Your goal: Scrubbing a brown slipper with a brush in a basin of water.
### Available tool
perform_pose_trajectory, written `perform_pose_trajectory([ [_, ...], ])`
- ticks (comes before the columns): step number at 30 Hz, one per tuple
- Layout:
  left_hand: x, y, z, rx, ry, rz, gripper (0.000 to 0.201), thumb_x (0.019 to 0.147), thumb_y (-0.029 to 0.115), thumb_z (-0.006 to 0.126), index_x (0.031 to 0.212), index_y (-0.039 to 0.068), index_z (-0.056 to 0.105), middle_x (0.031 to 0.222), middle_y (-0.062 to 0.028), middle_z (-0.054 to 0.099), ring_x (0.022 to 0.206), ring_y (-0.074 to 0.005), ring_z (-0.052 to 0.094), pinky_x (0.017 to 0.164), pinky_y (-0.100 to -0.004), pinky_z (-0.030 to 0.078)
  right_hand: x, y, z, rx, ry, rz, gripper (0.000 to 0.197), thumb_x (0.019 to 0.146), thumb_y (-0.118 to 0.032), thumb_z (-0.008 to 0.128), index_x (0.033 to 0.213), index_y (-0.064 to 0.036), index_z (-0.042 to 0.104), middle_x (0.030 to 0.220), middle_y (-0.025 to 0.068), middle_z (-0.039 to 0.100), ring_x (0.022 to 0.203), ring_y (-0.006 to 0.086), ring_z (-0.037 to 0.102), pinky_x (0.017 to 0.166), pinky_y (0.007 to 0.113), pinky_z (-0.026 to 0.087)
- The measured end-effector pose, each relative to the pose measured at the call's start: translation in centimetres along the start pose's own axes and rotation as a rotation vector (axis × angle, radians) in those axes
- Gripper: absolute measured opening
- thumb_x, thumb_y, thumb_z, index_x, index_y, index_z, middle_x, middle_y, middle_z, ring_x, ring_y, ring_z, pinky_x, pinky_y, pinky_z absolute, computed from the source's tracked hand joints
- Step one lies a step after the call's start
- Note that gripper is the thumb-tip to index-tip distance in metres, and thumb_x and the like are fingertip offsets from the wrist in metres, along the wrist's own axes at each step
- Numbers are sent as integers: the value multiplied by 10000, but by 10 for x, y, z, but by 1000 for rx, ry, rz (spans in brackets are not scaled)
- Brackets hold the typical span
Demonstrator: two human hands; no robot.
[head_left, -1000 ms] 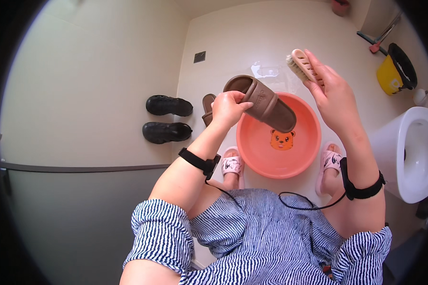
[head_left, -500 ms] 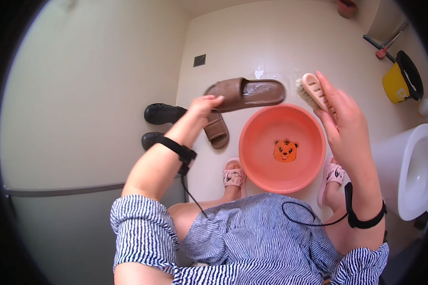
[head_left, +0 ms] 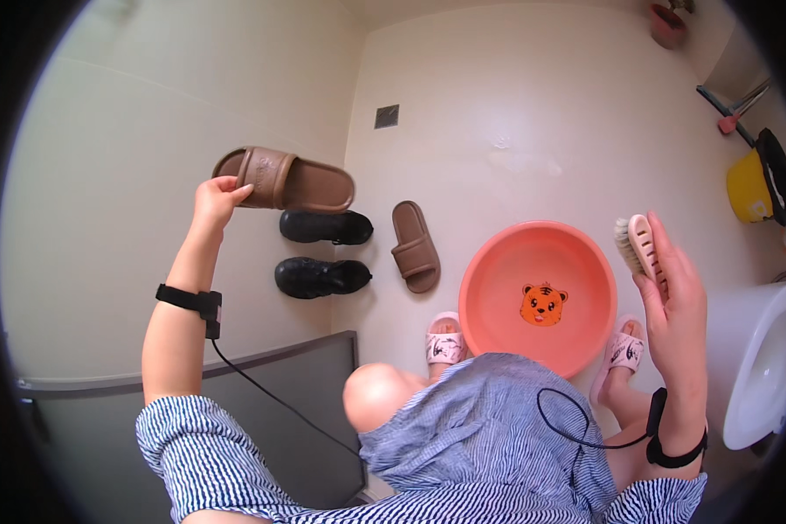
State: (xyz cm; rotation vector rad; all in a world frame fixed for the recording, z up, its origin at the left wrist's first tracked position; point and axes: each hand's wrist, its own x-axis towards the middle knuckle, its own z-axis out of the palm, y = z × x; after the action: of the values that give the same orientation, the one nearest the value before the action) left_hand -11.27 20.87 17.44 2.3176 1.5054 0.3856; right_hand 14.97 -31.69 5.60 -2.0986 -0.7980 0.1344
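My left hand [head_left: 217, 203], at the left, is closed on the strap end of a brown slide sandal [head_left: 319, 185]. The sandal is held up near the wall, its heel end pointing right. A matching brown slide sandal [head_left: 417, 258] lies on the floor, left of an orange-red basin [head_left: 478, 301] with a tiger-face picture at its bottom. Right of the basin, my right hand [head_left: 679, 284] grips a cream scrub brush [head_left: 642, 242], its pale bristles facing left. Some of the right fingers are hidden behind the brush and palm.
Two black shoes [head_left: 323, 227] sit by the left wall, below the raised sandal. Pink slides [head_left: 446, 345] are on my feet beside the basin. A white toilet [head_left: 764, 358] and a yellow bucket [head_left: 746, 188] stand at right. Wet patches [head_left: 533, 162] mark the floor beyond the basin.
My left hand has carried the sandal left, from above the basin's far left side to near the wall and over the black shoes. The brush stays in my right hand. The view has shifted.
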Motion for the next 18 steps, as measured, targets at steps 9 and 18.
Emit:
perform_pose_trajectory([
  [9,94,-104,110,271,400,-90,381,761,407,839,1062,181,775,976,10,772,917,-192,714,913,-410,477,15,-3,21,-60,-77,34,673,825,82,569,1473,-78,481,1026,145,624,919,306,598,847,378,486],
  [18,155,-113,218,512,258,-43,306,772,363,823,1040,220,788,997,-11,759,1064,-244,643,950,-431,431,49,-6,58,-198,-204,108,618,861,66,565,1462,-54,487,1079,169,618,941,305,590,864,361,485],
])
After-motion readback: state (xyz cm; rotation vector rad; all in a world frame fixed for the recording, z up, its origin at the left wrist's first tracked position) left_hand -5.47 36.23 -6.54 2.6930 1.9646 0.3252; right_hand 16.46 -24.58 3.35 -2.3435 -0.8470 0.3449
